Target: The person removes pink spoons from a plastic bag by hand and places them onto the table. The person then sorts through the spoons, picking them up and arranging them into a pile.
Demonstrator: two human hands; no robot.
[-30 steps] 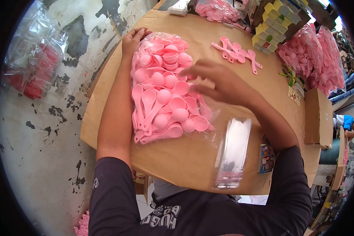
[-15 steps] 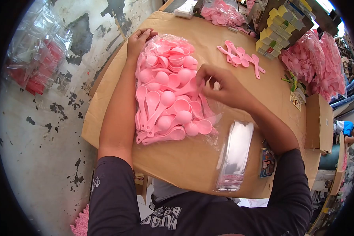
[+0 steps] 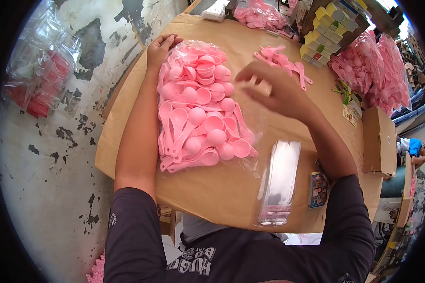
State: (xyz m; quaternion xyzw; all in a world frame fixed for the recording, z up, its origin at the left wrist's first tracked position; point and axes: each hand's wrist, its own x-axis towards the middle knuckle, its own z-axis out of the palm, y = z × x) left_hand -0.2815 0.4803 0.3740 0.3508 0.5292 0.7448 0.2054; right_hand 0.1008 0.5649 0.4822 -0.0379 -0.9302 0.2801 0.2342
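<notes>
The right hand (image 3: 274, 87) has been withdrawn, half-open, empty; near the tabletop's (image 3: 212, 195) left edge, the spoon bag (image 3: 198, 108) is pinched by the left hand (image 3: 159, 51).

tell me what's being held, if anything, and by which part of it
The left hand holds the bag of pink spoons by its far left corner. The right hand looks empty, its fingers apart.

Print (image 3: 192, 262) on dk. shirt (image 3: 269, 252) — "HUGO BOSS," upside-dn.
</notes>
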